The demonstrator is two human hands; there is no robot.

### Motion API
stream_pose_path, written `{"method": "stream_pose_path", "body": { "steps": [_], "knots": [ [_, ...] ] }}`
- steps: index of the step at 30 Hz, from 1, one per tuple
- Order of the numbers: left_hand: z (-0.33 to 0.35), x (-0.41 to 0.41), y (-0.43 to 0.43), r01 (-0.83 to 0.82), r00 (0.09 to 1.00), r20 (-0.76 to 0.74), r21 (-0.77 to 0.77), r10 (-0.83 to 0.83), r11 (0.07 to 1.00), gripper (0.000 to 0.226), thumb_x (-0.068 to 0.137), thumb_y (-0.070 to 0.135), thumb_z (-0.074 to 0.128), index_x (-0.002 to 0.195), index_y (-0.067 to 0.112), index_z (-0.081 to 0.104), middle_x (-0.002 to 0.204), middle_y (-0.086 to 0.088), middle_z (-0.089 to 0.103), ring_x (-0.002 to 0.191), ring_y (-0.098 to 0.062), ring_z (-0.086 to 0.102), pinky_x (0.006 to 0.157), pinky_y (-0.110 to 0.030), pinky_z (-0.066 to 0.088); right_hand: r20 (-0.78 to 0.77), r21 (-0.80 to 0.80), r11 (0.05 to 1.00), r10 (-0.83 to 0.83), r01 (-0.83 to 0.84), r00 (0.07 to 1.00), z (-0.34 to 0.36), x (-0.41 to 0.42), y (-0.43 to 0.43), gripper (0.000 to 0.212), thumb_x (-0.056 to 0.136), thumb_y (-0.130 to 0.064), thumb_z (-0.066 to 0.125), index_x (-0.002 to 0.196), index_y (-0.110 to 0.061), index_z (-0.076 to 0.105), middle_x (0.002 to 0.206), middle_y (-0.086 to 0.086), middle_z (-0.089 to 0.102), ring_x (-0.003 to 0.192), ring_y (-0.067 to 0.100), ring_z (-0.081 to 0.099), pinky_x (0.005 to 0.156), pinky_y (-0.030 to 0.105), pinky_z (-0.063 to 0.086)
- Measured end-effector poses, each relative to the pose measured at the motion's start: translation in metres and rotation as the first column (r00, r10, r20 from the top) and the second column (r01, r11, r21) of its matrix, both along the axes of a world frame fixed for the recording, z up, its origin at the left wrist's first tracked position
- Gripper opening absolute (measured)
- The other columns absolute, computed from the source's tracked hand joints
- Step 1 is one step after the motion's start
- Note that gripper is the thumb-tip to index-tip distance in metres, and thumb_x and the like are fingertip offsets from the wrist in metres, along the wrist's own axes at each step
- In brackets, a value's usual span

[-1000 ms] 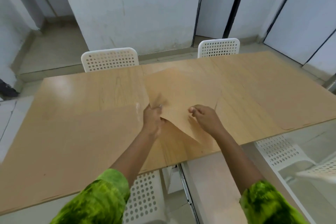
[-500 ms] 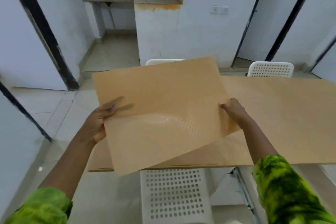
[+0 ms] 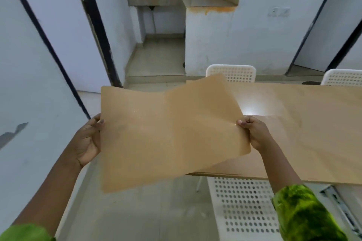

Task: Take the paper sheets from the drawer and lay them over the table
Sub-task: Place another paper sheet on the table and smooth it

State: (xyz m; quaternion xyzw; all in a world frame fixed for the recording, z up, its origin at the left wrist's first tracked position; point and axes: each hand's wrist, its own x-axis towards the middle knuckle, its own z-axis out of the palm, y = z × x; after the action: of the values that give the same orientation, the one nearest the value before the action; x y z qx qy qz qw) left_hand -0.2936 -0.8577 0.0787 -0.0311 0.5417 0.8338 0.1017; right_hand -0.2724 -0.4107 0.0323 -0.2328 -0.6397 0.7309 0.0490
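Observation:
A large brown paper sheet (image 3: 166,133) hangs in the air in front of me, partly over the left end of the table (image 3: 305,115) and partly over the floor. My left hand (image 3: 88,139) grips its left edge. My right hand (image 3: 254,133) pinches its right edge, above the table. The table top is covered with other brown paper sheets (image 3: 313,135) lying flat. The drawer itself is hidden from view; only a metal rail (image 3: 337,199) shows under the table at the lower right.
A white perforated chair (image 3: 242,209) stands under the table's near edge. Two more white chairs (image 3: 231,72) (image 3: 342,77) stand at the far side. A wall with a dark door frame (image 3: 49,45) is close on the left. Tiled floor lies below the sheet.
The sheet has been lifted off the table and carried left, past the table's end. My hands have spread apart to its two side edges, and my view has turned left.

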Motion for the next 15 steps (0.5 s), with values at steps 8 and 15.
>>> {"method": "stream_pose_path", "body": {
  "steps": [8, 15],
  "knots": [
    [-0.031, -0.082, -0.031, -0.128, 0.987, 0.069, -0.222, 0.147, 0.967, 0.037, 0.086, -0.016, 0.04, 0.117, 0.0, 0.053, 0.082, -0.001, 0.075, 0.075, -0.013, 0.07, 0.065, -0.022, 0.059, -0.002, -0.076, 0.992, -0.102, 0.101, 0.995, -0.032, -0.077, -0.045, 0.023, 0.084, -0.002, 0.06, 0.065, -0.013, 0.056, 0.067, -0.001, 0.062, 0.067, 0.014, 0.054, 0.05, 0.015, 0.05],
    [-0.026, -0.216, -0.032, -0.15, 0.985, 0.051, -0.193, 0.163, 0.97, 0.029, 0.086, -0.015, 0.043, 0.099, 0.004, 0.06, 0.09, -0.007, 0.068, 0.081, -0.014, 0.065, 0.067, -0.02, 0.058, 0.038, -0.117, 0.977, -0.176, 0.179, 0.984, -0.039, -0.167, -0.045, 0.035, 0.085, -0.003, 0.059, 0.053, -0.018, 0.063, 0.053, -0.012, 0.066, 0.048, 0.001, 0.06, 0.047, 0.012, 0.049]
  ]
}}
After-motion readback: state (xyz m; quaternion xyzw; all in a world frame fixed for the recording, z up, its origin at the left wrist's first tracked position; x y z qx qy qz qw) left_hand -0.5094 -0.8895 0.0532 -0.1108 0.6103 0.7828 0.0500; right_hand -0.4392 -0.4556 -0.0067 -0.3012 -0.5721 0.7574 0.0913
